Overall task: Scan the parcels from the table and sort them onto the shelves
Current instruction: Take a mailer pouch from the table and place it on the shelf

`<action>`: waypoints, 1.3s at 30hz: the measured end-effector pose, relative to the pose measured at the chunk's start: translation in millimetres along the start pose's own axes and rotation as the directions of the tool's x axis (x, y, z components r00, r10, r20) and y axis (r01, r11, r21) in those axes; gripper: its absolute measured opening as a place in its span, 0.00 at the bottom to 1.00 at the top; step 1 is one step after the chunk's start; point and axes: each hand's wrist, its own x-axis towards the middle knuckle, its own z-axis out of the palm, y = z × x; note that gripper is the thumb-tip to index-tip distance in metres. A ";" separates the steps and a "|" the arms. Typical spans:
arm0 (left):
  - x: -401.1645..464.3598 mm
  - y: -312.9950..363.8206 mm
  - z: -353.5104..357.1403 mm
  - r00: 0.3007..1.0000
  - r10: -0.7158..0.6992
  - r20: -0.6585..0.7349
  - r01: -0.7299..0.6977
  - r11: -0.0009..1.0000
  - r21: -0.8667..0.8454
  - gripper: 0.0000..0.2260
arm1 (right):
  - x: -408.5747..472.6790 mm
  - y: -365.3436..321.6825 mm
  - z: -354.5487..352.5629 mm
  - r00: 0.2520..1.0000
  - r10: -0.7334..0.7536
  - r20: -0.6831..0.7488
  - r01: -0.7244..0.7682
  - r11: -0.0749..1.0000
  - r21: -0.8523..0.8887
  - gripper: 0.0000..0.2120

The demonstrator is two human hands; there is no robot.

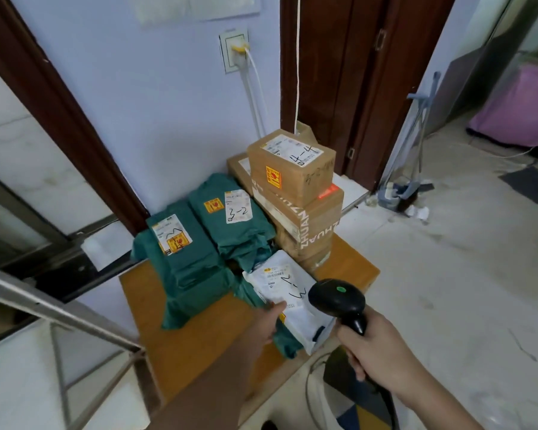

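Observation:
A white mailer parcel (288,293) with a label and black handwriting lies at the front of the wooden table (184,342), on top of a green bag. My left hand (269,322) grips its near edge, thumb on top. My right hand (382,349) holds a black barcode scanner (337,297) by the handle, its head just right of the white parcel with a green light showing. Behind lie two green bag parcels, one (180,252) on the left and one marked 3-2 (233,221). A stack of cardboard boxes stands at the back right, the top box (292,164) marked 4-4.
A metal shelf frame (59,311) stands at the lower left, close to the table. White cables run down the wall from a socket (235,49). A mop and dustpan (407,181) lean by the doorway on the right. Tiled floor spreads to the right.

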 end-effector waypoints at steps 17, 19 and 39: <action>191.0 -28.6 7.0 0.986 0.041 -0.159 -0.096 0.929 -0.358 0.60 | 55.8 0.9 -5.3 0.996 0.091 0.006 -0.090 0.995 -0.031 0.03; 186.9 -24.1 11.1 0.988 0.021 -0.155 -0.081 0.917 -0.391 0.62 | 57.9 -0.5 -8.6 0.996 0.078 0.032 -0.077 0.997 -0.022 0.03; 4.7 6.4 5.4 0.958 0.282 -0.050 -0.271 0.837 -0.475 0.28 | 67.9 -6.2 16.2 0.996 0.009 0.084 -0.002 0.997 -0.079 0.07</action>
